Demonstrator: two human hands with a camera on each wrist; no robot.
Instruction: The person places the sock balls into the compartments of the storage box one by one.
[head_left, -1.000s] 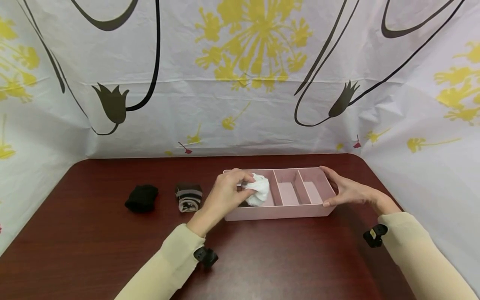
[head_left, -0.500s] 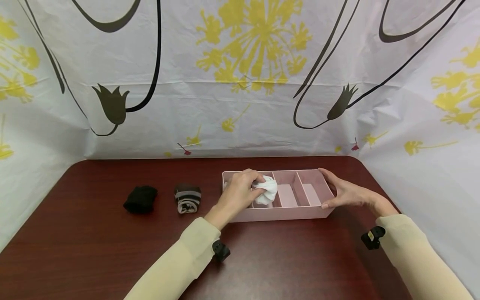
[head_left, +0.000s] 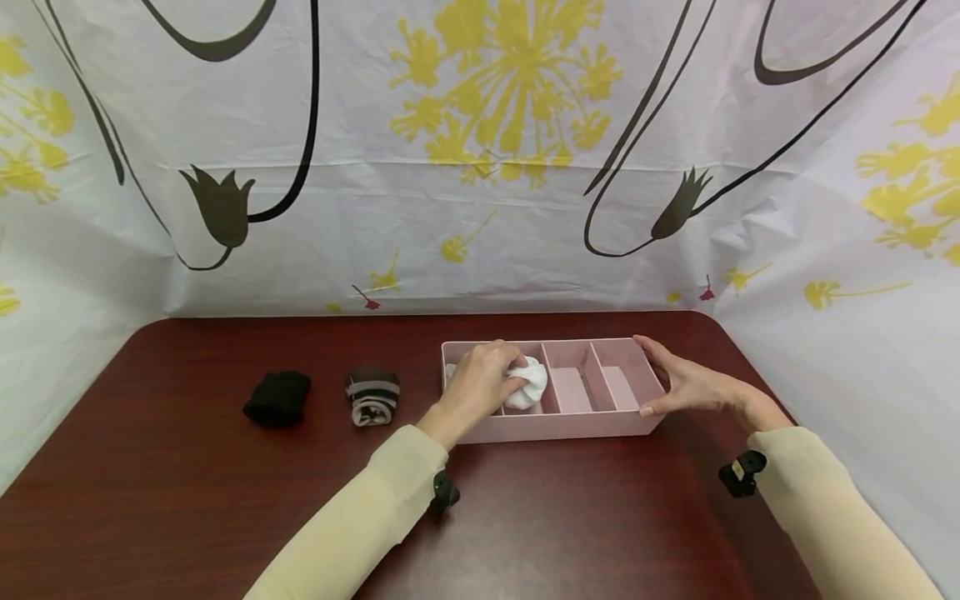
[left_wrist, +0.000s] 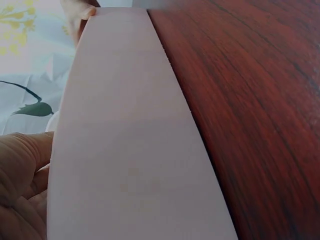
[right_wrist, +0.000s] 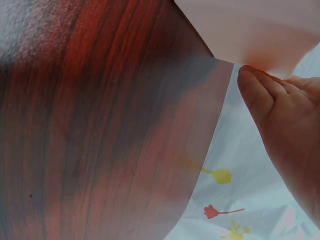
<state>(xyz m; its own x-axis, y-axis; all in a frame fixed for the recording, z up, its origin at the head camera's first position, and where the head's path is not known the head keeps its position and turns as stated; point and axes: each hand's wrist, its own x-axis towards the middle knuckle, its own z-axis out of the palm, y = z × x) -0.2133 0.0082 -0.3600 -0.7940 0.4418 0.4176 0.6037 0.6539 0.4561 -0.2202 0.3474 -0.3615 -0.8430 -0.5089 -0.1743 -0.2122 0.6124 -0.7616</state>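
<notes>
In the head view a pink divided box (head_left: 555,427) stands toward the back of the table. My left hand (head_left: 480,379) reaches over its left part and pinches a white rolled-up sock (head_left: 531,383) between thumb and fingers. The sock sits low in the second compartment from the left, just short of a divider. My right hand (head_left: 693,387) grips the box's right end, thumb at the front corner and fingers at the back one. In the left wrist view the box's front wall (left_wrist: 125,125) hides most of the sock.
Left of the box lie a rolled striped sock (head_left: 372,397) and a black rolled bundle (head_left: 277,398) on the dark red wooden table (head_left: 570,517). Something pale shows in the leftmost compartment, mostly hidden by the left hand. A patterned white sheet (head_left: 337,233) hangs behind the table.
My left hand has moved right with the white sock, from the box's left part, then lowered it slightly into the second compartment. The right hand keeps its hold on the box end.
</notes>
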